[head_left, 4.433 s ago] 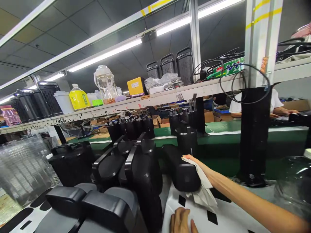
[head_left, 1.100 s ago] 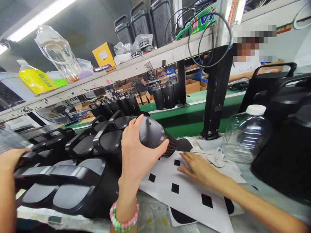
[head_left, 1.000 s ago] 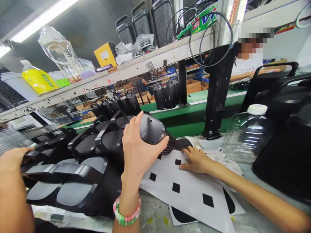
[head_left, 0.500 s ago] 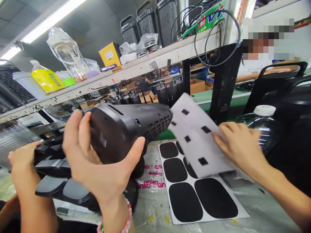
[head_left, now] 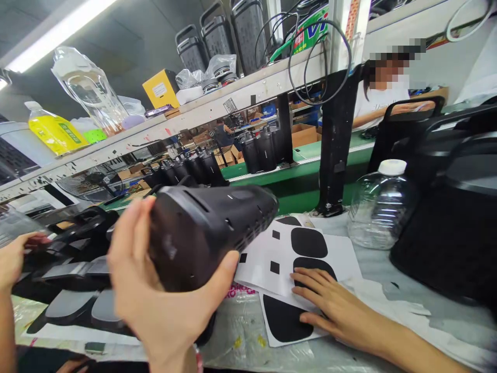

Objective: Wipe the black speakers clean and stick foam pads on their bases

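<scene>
Head view showed me the black casing [head_left: 217, 228] tilted in the air above the film-covered bench [head_left: 225, 352], just left of some white sheets [head_left: 344, 254] with black patches, a clear jar [head_left: 380, 207] farther right. Beyond lay a green surface [head_left: 303, 178] and a cluttered shelf [head_left: 233, 106], with a white-shirted person [head_left: 380, 98] across from me. My left hand [head_left: 166, 305] gripped the casing's near end between thumb and fingers, while my right hand [head_left: 337, 308] rested palm down on the sheets, fingers extended and unclenched.
</scene>
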`<state>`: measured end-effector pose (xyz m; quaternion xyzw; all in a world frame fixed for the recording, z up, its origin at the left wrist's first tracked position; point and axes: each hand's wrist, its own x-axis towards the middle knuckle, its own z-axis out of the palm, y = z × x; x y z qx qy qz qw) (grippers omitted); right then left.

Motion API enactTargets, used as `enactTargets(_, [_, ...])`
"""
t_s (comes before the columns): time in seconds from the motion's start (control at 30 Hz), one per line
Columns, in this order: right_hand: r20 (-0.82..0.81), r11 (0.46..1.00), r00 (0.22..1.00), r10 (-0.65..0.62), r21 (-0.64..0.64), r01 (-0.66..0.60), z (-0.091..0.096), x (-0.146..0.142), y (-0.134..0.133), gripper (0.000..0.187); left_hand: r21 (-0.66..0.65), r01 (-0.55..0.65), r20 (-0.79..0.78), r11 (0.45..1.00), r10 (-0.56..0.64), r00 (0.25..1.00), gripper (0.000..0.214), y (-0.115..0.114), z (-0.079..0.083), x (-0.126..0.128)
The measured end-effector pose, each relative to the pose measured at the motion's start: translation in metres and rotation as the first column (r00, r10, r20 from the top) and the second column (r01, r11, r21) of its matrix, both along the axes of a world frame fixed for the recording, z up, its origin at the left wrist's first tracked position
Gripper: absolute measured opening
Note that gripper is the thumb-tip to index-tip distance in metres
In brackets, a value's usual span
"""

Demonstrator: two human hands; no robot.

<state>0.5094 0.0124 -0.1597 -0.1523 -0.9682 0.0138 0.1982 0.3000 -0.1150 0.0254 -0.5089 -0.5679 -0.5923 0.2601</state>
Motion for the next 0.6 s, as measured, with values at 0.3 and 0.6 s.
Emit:
enactTargets(0.3, [0.005, 0.925, 0.944, -0.331, -0.198, 0.325, -0.030, 0.082, 0.027, 0.039, -0.340, 0.010, -0.094, 0.940, -0.044, 0.995, 0.075, 0.037, -0.027, 0.002])
enactTargets(0.6, [-0.248, 0.928, 0.908, -0.337, 0.076, 0.365, 0.033, 0.040, 0.055, 0.035, -0.461, 0.083, -0.311, 0.884, -0.249, 0.917, 0.073, 0.039, -0.017, 0.006])
